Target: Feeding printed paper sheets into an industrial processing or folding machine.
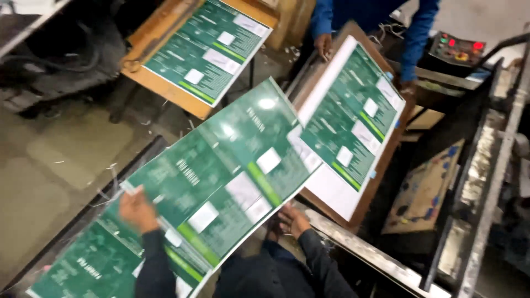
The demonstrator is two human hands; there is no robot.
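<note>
Dark-sleeved, the left hand (136,209) pinches the near edge of a glossy green printed sheet (232,165) held over a lower stack (83,270), while the right hand (291,219) grips its underside at the opposite edge. Beyond lie another green pile on a wooden board (353,118), a co-worker's hand (323,45) touching it, a third pile (207,49), and a control panel (458,49).

I see a large glossy green printed sheet (232,165) with white and lime panels, held flat and slanting from lower left toward frame centre, glare on its upper part
</note>
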